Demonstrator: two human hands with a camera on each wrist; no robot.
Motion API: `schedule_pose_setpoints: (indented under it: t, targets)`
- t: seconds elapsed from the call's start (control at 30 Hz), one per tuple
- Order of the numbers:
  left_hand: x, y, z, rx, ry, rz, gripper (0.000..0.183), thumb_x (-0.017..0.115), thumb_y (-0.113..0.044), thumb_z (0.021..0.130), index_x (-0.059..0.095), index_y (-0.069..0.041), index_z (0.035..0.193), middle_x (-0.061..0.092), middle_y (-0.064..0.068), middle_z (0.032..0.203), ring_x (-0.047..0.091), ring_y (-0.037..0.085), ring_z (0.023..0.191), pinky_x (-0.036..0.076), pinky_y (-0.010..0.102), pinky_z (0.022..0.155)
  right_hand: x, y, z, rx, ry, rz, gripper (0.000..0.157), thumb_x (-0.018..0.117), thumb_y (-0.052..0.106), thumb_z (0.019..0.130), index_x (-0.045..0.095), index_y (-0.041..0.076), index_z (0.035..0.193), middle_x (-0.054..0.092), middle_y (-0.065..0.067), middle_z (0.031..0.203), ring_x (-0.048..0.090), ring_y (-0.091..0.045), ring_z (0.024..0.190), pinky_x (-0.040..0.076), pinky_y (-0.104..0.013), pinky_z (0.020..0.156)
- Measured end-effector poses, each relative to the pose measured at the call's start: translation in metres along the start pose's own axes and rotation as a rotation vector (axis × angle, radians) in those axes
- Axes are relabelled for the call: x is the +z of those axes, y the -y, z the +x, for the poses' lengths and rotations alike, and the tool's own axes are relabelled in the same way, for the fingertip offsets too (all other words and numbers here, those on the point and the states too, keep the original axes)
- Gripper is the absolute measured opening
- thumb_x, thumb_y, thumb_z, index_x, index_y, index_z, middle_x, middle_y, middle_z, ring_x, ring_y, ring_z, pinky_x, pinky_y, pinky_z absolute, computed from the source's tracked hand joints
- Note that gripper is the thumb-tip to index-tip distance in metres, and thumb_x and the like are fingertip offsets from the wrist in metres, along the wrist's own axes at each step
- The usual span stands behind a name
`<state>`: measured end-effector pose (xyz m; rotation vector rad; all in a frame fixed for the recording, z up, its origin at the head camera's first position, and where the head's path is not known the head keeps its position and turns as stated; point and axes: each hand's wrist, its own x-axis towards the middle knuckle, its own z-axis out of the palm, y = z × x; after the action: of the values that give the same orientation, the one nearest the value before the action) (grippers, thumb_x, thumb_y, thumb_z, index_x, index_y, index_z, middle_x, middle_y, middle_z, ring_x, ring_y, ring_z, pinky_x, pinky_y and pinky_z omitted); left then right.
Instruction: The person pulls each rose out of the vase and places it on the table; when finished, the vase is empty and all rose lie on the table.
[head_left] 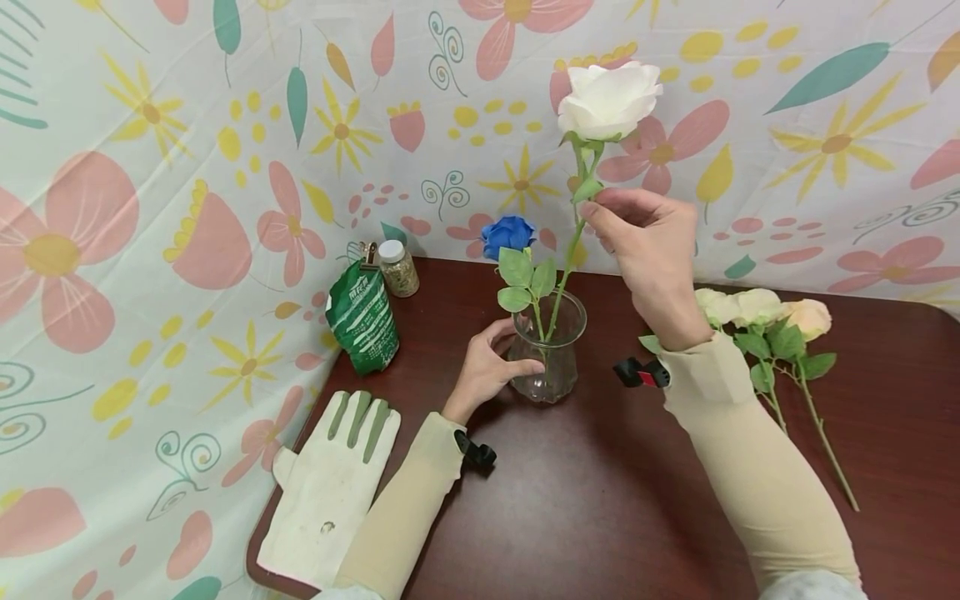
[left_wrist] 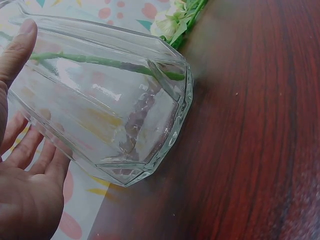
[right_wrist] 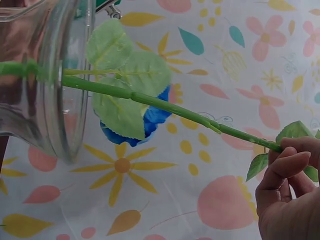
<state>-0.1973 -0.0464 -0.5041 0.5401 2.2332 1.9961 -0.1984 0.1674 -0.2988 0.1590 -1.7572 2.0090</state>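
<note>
Left hand (head_left: 487, 365) curves round the glass vase (head_left: 567, 360); right hand (head_left: 654, 248) pinches the white rose (head_left: 606, 108) by its stem (head_left: 568, 265). Only the left wrist view clearly shows a stem's end (left_wrist: 175, 76) low in the vase; the bloom (head_left: 613, 96) stands above the right hand.

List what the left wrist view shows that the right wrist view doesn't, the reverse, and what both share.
Left wrist only: the left hand at the glass vase, and pale flowers near the top.
Right wrist only: the right hand pinching the green stem, the blue flower behind leaves, and a metal clip.
Both: glass vase, green stem, patterned cloth.
</note>
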Motion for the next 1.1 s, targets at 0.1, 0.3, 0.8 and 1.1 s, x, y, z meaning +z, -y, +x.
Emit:
schedule_pose_setpoints:
  t: [0.1, 0.3, 0.8, 1.1]
  targets:
    - [0.0, 0.0, 0.0, 0.004, -0.001, -0.004, 0.073, 0.1, -0.022, 0.081, 0.067, -0.009, 0.144, 0.071, 0.018, 0.143, 0.065, 0.035, 0.141, 0.05, 0.05, 0.128, -0.003, 0.003, 0.001, -0.004, -0.021, 0.029, 0.002, 0.086, 0.003, 0.088, 0.085, 0.005, 0.088, 0.074, 0.002, 0.067, 0.059, -0.014, 0.057, 0.049, -0.02, 0.054]
    - [0.0, 0.001, 0.0, 0.004, 0.001, -0.008, 0.073, 0.1, -0.024, 0.081, 0.068, -0.008, 0.144, 0.07, 0.02, 0.143, 0.065, 0.035, 0.141, 0.05, 0.05, 0.128, -0.008, 0.007, 0.002, 0.0, -0.069, 0.052, 0.004, 0.085, 0.001, 0.088, 0.085, 0.005, 0.087, 0.076, 0.002, 0.07, 0.061, -0.013, 0.06, 0.052, -0.021, 0.058]
    - [0.002, -0.001, 0.0, 0.002, -0.013, 0.001, 0.069, 0.098, -0.01, 0.082, 0.067, -0.007, 0.143, 0.07, 0.019, 0.143, 0.065, 0.035, 0.141, 0.051, 0.048, 0.127, -0.024, 0.015, 0.008, -0.028, -0.155, 0.242, 0.004, 0.085, -0.006, 0.086, 0.081, -0.008, 0.087, 0.07, -0.004, 0.063, 0.051, -0.017, 0.054, 0.048, -0.023, 0.057]
    - [0.003, -0.001, 0.0, 0.011, -0.018, -0.006, 0.067, 0.096, -0.004, 0.081, 0.068, -0.005, 0.142, 0.071, 0.02, 0.141, 0.067, 0.034, 0.138, 0.052, 0.045, 0.127, -0.038, 0.021, 0.015, -0.005, -0.217, 0.425, 0.012, 0.086, -0.014, 0.081, 0.078, -0.014, 0.089, 0.073, -0.011, 0.069, 0.052, -0.018, 0.056, 0.047, -0.022, 0.054]
